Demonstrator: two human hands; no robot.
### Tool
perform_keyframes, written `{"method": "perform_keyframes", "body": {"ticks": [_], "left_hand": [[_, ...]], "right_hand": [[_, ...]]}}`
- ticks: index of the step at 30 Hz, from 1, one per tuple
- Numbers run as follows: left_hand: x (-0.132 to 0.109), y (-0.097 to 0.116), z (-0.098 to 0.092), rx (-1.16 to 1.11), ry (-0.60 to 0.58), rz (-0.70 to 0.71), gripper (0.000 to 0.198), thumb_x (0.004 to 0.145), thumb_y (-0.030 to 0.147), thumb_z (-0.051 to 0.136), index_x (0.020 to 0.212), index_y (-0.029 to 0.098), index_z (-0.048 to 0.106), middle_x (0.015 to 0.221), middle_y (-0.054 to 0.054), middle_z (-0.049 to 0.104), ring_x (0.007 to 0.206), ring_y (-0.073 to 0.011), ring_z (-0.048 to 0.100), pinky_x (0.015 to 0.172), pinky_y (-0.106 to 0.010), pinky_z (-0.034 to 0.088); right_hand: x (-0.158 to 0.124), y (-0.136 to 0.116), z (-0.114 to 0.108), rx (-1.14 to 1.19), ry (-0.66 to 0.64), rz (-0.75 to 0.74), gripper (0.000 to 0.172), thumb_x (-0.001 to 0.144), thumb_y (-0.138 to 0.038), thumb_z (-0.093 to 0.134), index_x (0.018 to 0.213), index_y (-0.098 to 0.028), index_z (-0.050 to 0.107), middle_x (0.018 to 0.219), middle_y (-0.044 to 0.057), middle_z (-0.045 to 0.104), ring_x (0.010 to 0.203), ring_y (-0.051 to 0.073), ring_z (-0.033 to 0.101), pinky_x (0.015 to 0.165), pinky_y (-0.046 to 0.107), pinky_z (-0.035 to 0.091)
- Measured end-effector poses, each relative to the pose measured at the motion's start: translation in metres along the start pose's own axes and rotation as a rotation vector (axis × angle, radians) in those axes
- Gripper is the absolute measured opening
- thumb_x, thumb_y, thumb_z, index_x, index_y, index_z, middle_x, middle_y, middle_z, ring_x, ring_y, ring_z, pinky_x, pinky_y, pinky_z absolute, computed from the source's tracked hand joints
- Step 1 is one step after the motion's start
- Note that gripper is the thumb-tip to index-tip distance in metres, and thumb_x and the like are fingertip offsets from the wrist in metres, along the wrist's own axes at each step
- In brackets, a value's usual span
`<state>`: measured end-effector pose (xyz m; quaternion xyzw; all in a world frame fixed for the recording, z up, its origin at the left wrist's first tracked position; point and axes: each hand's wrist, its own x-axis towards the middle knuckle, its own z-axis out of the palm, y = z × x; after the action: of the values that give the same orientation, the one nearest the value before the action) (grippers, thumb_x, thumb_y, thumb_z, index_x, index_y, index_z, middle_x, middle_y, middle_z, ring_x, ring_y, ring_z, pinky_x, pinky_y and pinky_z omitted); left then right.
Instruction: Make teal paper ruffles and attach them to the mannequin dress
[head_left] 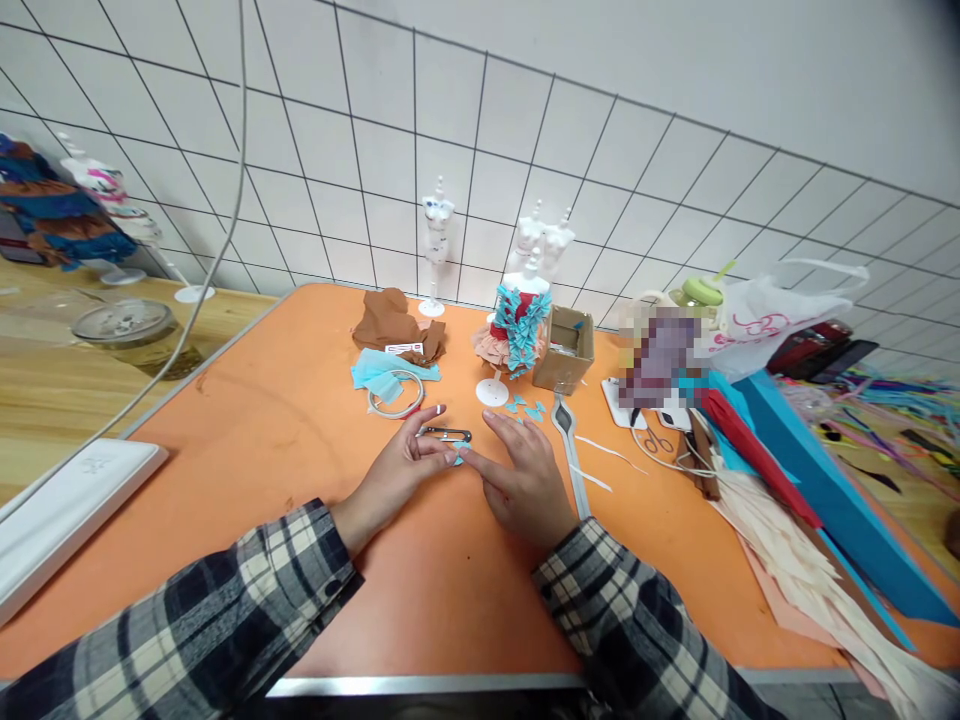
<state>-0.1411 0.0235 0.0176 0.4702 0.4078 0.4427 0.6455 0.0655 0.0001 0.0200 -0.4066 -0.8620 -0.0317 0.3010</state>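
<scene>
My left hand rests on the orange table, its fingers closed on metal tweezers that point right. My right hand lies on the table beside it, fingers stretched out, its forefinger pressing a small light-blue paper piece where the two hands meet. More blue paper bits lie just beyond the right hand. Behind them stands a small mannequin dressed in blue and peach paper pieces.
A brown cloth, blue paper and a tape ring lie at the back left. A cardboard box, scissors, paper sheets and a plastic bag crowd the right. Bare mannequins stand by the tiled wall.
</scene>
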Motion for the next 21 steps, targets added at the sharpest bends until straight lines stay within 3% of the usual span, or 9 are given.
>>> {"method": "perform_keyframes", "body": {"ticks": [10, 16, 21], "left_hand": [[-0.0021, -0.0002, -0.0039, -0.102, -0.101, 0.050, 0.068, 0.078, 0.026, 0.075, 0.137, 0.023, 0.041, 0.090, -0.003, 0.074, 0.093, -0.0191, 0.067, 0.096, -0.038, 0.043], [-0.0014, 0.0007, -0.0032, -0.088, -0.075, 0.030, 0.067, 0.077, 0.026, 0.077, 0.135, 0.022, 0.043, 0.086, -0.002, 0.074, 0.088, -0.0196, 0.068, 0.092, -0.037, 0.045], [-0.0012, 0.0014, -0.0019, -0.062, -0.096, 0.027, 0.072, 0.075, 0.027, 0.078, 0.136, 0.022, 0.041, 0.078, 0.001, 0.071, 0.083, -0.0184, 0.067, 0.086, -0.034, 0.046]], "right_hand": [[0.0014, -0.0034, -0.0065, -0.079, -0.001, -0.098, 0.052, 0.087, -0.014, 0.053, 0.134, -0.038, 0.052, 0.150, 0.004, 0.043, 0.138, 0.026, 0.038, 0.114, 0.056, 0.024], [0.0007, -0.0021, -0.0049, -0.043, -0.017, -0.085, 0.054, 0.085, -0.013, 0.054, 0.133, -0.038, 0.053, 0.151, 0.003, 0.041, 0.136, 0.026, 0.040, 0.113, 0.057, 0.024], [-0.0026, 0.0005, 0.0034, 0.115, 0.068, -0.009, 0.052, 0.081, -0.008, 0.053, 0.124, -0.037, 0.062, 0.155, 0.003, 0.033, 0.133, 0.026, 0.044, 0.106, 0.053, 0.037]]}}
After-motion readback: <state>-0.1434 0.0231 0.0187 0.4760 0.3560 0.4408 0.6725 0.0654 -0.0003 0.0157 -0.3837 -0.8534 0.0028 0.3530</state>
